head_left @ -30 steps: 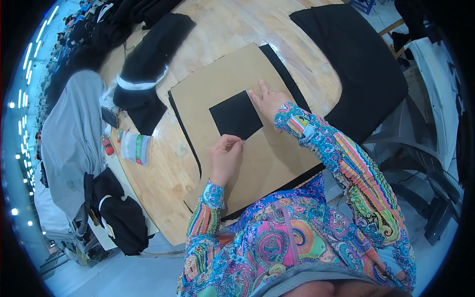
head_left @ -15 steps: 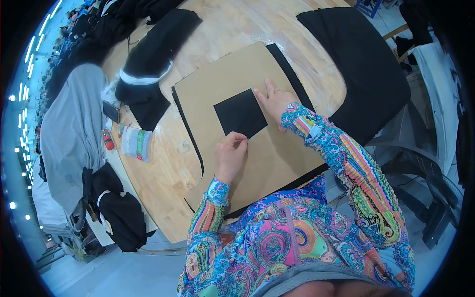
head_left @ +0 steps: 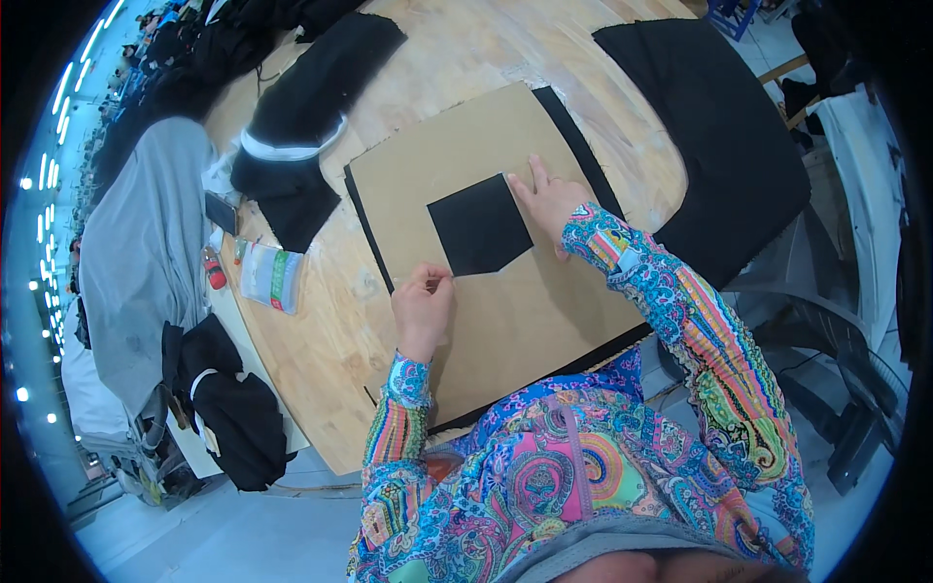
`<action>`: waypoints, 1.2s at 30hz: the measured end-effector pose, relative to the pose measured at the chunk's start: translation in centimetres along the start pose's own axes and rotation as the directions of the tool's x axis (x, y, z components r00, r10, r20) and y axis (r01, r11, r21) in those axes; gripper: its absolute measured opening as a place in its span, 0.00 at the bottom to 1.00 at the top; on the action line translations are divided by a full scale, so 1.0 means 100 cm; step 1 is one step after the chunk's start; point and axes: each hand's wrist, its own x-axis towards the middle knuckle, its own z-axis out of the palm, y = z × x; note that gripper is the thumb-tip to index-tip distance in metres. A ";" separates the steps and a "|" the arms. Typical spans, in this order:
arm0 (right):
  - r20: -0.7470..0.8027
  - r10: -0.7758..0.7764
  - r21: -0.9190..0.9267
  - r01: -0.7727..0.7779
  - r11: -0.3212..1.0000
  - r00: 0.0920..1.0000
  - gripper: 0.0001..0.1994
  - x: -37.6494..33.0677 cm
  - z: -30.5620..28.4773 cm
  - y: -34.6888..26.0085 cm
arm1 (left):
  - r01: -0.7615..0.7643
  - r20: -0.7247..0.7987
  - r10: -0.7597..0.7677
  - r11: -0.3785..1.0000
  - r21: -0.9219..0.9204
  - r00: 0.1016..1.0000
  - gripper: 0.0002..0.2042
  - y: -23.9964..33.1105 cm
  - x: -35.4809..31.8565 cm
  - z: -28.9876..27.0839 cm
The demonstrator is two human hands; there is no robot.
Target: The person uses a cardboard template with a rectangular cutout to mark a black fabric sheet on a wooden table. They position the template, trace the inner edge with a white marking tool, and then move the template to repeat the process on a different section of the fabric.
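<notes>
Hands on a pattern job, near edge of the bench [head_left: 321,389] first. Left hand [head_left: 425,309] sits at the lower left corner of the small black fabric piece [head_left: 479,225], fingers [head_left: 434,280] pinched together at that corner; looks like they nip the cloth edge or a small marker, cannot tell which. Right hand [head_left: 550,202] lies flat, fingers spread and relaxed, pressing down at the right edge of the same piece, grasping nothing.

Black fabric piece lies flat in the middle of the brown cardboard template [head_left: 486,321], five-sided with a pointed lower edge, no wrinkles showing. Cardboard in turn sits on a larger black cloth layer [head_left: 367,233] whose edges peek out along its left, right and bottom sides.

Progress, as a judgement: piece is placed and held down, so positioning looks done; any tracing, marking or trimming round it seems to be just at one corner, most of the outline left. No chalk line visible.

Farther out: pale wooden bench, curved edge. Left of the cardboard a clear packet with coloured stripes [head_left: 273,277], a small red-capped bottle [head_left: 214,268], a dark phone [head_left: 221,211]. Black garment with a white band [head_left: 292,146] beyond. Big black fabric sheet [head_left: 719,136] far right. Grey cloth [head_left: 136,253] drapes at far left, black bags [head_left: 233,418] below it. Room is a workshop, ceiling lights in a row at left, grey floor.
</notes>
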 end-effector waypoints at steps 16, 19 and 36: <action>-0.024 0.013 0.014 -0.012 1.000 1.000 0.63 -0.002 0.000 -0.001 | -0.028 -0.268 -0.012 0.989 -0.147 0.963 0.06 0.001 0.085 0.014; -0.037 0.007 0.025 -0.006 1.000 0.999 0.63 -0.002 0.001 0.001 | -0.058 -0.285 0.052 0.998 -0.014 0.957 0.06 0.005 0.085 0.015; -0.032 0.009 0.045 -0.008 0.999 0.999 0.62 -0.005 -0.004 0.001 | -0.078 -0.194 0.115 0.979 0.190 0.974 0.04 0.014 0.023 0.013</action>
